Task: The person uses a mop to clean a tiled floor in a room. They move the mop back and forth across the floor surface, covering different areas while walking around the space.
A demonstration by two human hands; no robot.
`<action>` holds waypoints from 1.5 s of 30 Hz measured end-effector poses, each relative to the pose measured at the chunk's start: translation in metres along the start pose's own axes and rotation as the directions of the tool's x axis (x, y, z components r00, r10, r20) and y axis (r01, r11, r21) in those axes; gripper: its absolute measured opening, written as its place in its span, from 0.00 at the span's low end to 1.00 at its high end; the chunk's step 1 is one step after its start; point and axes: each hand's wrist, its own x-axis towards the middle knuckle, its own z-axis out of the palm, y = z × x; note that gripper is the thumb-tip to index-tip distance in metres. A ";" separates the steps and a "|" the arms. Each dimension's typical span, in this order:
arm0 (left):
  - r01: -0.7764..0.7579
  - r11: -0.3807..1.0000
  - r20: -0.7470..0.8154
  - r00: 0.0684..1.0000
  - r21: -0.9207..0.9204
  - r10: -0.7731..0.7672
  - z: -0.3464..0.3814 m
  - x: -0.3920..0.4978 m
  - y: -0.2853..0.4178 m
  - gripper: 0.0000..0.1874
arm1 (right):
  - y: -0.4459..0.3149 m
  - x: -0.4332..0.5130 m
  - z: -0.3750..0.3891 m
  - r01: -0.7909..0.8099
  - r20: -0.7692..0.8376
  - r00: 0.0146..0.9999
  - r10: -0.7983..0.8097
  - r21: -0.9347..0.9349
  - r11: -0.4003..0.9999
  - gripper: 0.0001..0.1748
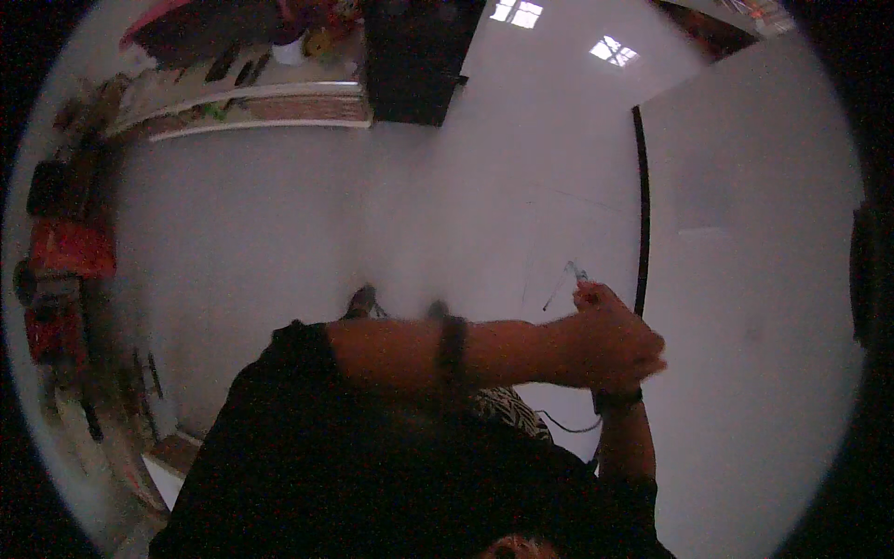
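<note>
My left arm reaches across my body, and my left hand (621, 342) lies over my right wrist area. The overlap hides much of my right hand (599, 295). Fingertips that appear to belong to the right hand pinch a small, pale, thin object (578, 271); a fine dark strand hangs from it, and its kind is unclear. A dark band (452, 349) circles my left forearm, and another dark band (618, 400) is on my right wrist. Beside that wrist, a thin cable (573, 427) loops above the floor. The picture is dim and grainy.
A pale wall (740, 279) with a dark skirting strip (642, 209) rises at my right. Ahead stand a black cabinet (419, 63) and a low shelf (307, 108) with mixed items. Red containers (73, 248) line the left. My dark shoe (361, 300) rests on the pale floor (279, 223).
</note>
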 end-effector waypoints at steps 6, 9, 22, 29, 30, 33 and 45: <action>0.299 0.832 0.014 0.944 -0.468 -0.331 -0.124 -0.118 -0.014 0.16 | -0.081 0.014 0.124 -0.040 0.128 0.992 -0.008 0.373 0.927 0.13; 0.365 0.752 0.088 0.920 -0.549 -0.383 -0.170 -0.185 -0.001 0.14 | -0.085 0.026 0.190 0.128 0.295 0.953 -0.061 -0.214 0.968 0.12; 0.388 0.697 0.319 0.918 -0.603 -0.236 -0.194 -0.245 0.027 0.15 | -0.075 -0.027 0.282 0.256 0.152 0.958 -0.244 -0.061 0.965 0.23; 0.291 0.663 0.363 0.931 -0.690 -0.032 -0.147 -0.226 0.067 0.16 | -0.039 -0.116 0.294 0.104 -0.260 0.956 -0.135 -0.127 0.986 0.33; 0.269 0.664 0.365 0.931 -0.698 0.006 -0.138 -0.223 0.074 0.16 | -0.040 -0.136 0.289 0.069 -0.254 0.967 -0.025 0.167 0.984 0.31; 0.204 0.650 0.385 0.911 -0.732 0.148 -0.111 -0.222 0.096 0.18 | -0.050 -0.205 0.280 -0.090 -0.124 0.971 0.204 0.599 0.795 0.26; 0.178 0.545 0.482 0.729 -0.819 0.486 -0.028 -0.291 0.137 0.40 | -0.089 -0.347 0.369 -0.097 -0.330 0.826 0.457 0.716 0.691 0.29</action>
